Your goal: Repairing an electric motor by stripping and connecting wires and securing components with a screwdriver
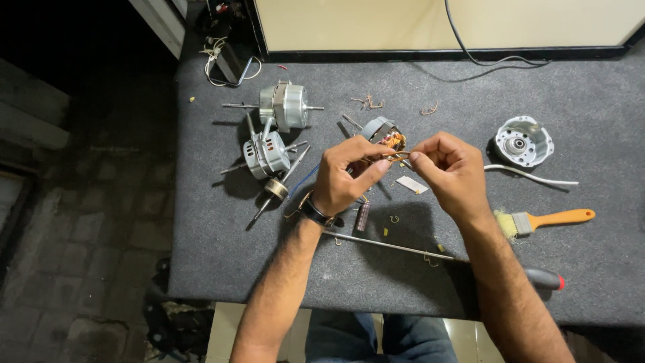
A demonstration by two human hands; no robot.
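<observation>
- At ten o'clock from my hands, two assembled silver motors (275, 128) lie on the grey mat (591, 121), with a loose shaft (277, 188) just below them.
- My left hand (342, 178), fingers curled in, grips the stator (381, 134) with its copper windings, lifted above the mat's middle.
- My right hand (449, 171) is pinched narrow on a copper wire (398, 156) coming from the stator.
- A long screwdriver (443, 255) lies at six o'clock, under my right forearm.
- At three o'clock sit a motor end cap (523, 140), a white cable (531, 175) and an orange-handled brush (544, 220).
</observation>
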